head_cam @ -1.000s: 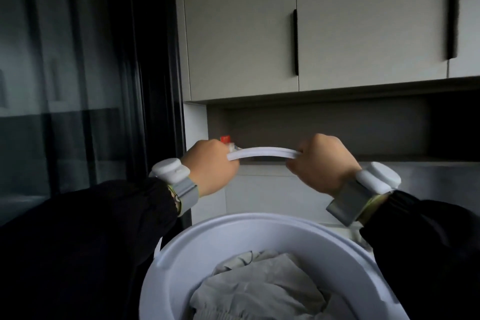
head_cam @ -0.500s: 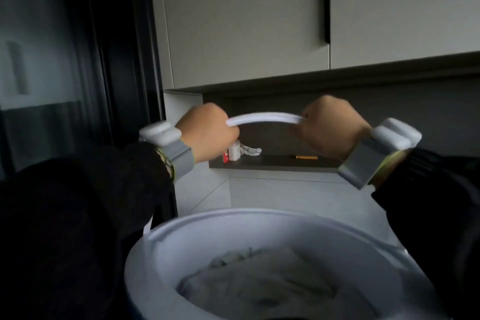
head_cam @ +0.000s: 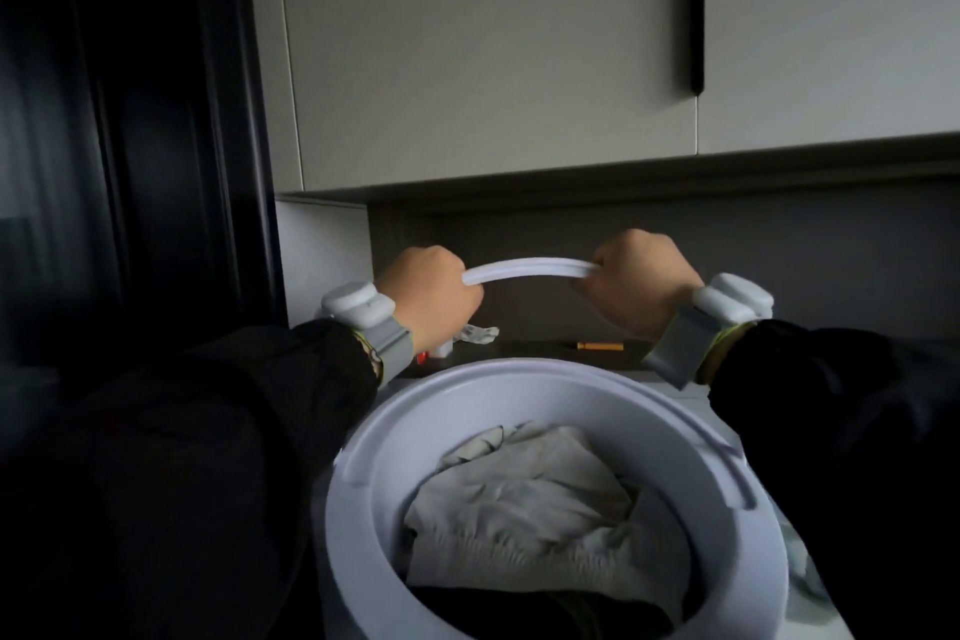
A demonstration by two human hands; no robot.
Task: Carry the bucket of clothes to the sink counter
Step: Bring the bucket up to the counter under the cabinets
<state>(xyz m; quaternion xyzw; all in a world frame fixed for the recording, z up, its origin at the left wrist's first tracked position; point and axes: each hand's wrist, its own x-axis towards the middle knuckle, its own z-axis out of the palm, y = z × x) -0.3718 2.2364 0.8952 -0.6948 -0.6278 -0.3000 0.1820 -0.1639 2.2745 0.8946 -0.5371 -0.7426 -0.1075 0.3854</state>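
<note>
Hidden or unclear: the near rim of the round white plastic bucket (head_cam: 363, 509) is cut off at the frame's lower edge; both ends of its curved white plastic handle (head_cam: 530, 267) are buried in my fists; a small white item with a red part (head_cam: 441, 351) sits half behind my left wrist, identity unclear; the left of the view is near-black.

Count: one bucket, held up in front of me, below my hands; one heap of crumpled pale cloth (head_cam: 530, 499) inside it, a dark piece beneath; two hands, my left hand (head_cam: 428, 291) and my right hand (head_cam: 641, 278), each clenched round the handle; two grey wristbands with white pods; one thin orange stick (head_cam: 600, 346) on the dark shelf (head_cam: 535, 348); two pale cabinet doors (head_cam: 493, 47) above.
</note>
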